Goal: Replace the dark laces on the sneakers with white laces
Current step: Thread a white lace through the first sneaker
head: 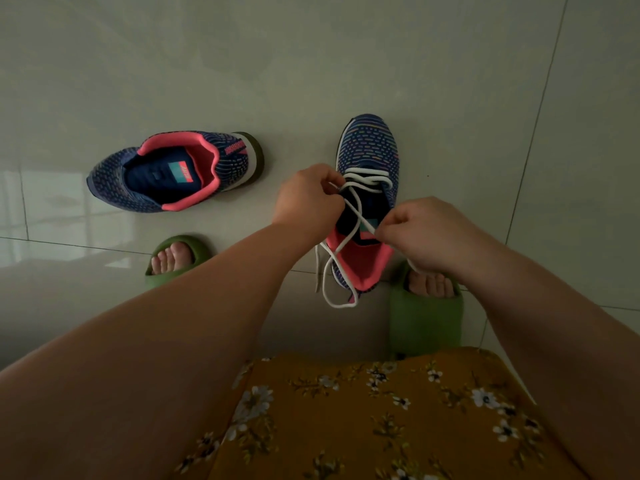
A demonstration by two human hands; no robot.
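Note:
A navy knit sneaker with pink lining (369, 147) stands on the floor, toe pointing away from me. A white lace (353, 209) runs through its front eyelets and crosses over the tongue, its loose ends trailing down past the heel. My left hand (308, 199) pinches one strand at the shoe's left side. My right hand (429, 233) pinches the other strand over the shoe's opening. A second matching sneaker (176, 169) lies to the left, toe pointing left, with no lace in it.
Grey tiled floor (346, 64) all around. My two feet in green slippers, the left one (173, 261) and the right one (426, 313), sit on either side of the laced sneaker's heel. A yellow floral garment (381, 410) covers my lap at the bottom.

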